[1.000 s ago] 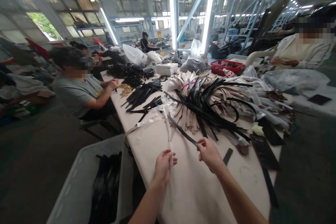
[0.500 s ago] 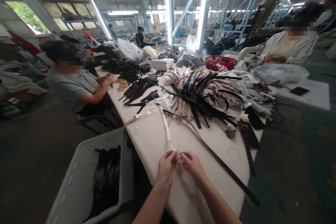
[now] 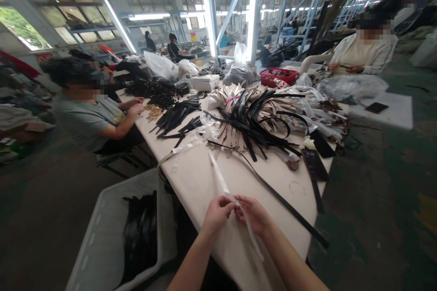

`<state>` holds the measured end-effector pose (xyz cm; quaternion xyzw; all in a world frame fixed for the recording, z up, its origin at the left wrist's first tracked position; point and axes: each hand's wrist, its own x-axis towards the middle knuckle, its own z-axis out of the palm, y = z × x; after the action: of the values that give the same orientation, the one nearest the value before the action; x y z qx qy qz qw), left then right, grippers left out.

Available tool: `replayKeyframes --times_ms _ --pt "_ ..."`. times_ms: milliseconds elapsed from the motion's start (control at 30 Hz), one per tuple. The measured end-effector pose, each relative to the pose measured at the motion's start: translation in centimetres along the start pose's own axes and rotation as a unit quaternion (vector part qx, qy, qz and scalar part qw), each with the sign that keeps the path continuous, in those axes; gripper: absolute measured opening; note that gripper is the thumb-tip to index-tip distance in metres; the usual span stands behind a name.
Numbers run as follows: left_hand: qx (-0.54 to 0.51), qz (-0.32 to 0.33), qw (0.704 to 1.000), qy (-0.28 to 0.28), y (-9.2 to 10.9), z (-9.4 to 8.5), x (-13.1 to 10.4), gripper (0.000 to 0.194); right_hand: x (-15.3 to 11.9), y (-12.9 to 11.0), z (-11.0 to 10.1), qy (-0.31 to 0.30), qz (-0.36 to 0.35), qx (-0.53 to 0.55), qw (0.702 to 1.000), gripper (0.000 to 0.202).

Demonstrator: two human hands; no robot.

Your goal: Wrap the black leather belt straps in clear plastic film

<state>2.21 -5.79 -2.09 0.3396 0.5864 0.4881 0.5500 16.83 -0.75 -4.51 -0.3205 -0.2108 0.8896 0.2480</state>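
A long, thin white strip (image 3: 220,177) runs from the tabletop up to my hands, and its near end hangs down past my right wrist. My left hand (image 3: 217,213) pinches it between thumb and fingers. Right beside it, my right hand (image 3: 251,213) has its fingers closed on the same strip, with the fingertips partly hidden. The strip looks pale and slightly glossy; its material is hard to tell. To the right, a long black strap (image 3: 273,193) lies across the table (image 3: 191,177), its end at the right edge.
Piles of black and beige straps (image 3: 254,122) cover the table's middle. A phone (image 3: 316,163) lies at the right edge. A white bin (image 3: 99,218) holding black pieces stands at the lower left. One person (image 3: 92,113) sits left, another (image 3: 363,54) far right; a red basket (image 3: 278,77) is behind.
The view has shifted slightly right. Both hands stay close together on the white strip, whose near end now hangs out straighter toward the lower right.
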Motion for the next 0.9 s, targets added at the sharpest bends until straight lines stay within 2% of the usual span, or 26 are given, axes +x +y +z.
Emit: replayKeyframes --times_ms 133,367,533,667,800,900 --pt "-0.021 -0.043 0.999 -0.016 0.2 -0.6 0.0 0.023 0.1 -0.2 0.3 -0.022 0.015 -0.003 1.000 0.025" --pt "-0.049 -0.093 0.993 -0.058 0.4 -1.0 -0.6 0.024 0.4 -0.4 2.0 -0.013 -0.073 -0.047 0.996 0.029" --pt "-0.062 -0.111 0.991 -0.027 0.3 -0.9 -1.7 0.025 0.6 -0.1 1.5 -0.051 -0.055 -0.003 0.997 0.027" --pt "-0.090 -0.138 0.985 -0.047 0.4 -1.3 -2.3 0.028 0.3 0.1 1.0 -0.082 -0.034 0.034 0.995 0.025" --pt "-0.092 -0.165 0.980 -0.069 0.6 -1.6 -2.7 0.032 0.5 0.5 0.8 -0.095 -0.018 0.062 0.993 0.038" --pt "-0.094 -0.168 0.979 -0.064 0.4 -1.8 -3.0 0.032 1.0 1.1 0.8 -0.093 -0.009 0.075 0.993 0.039"
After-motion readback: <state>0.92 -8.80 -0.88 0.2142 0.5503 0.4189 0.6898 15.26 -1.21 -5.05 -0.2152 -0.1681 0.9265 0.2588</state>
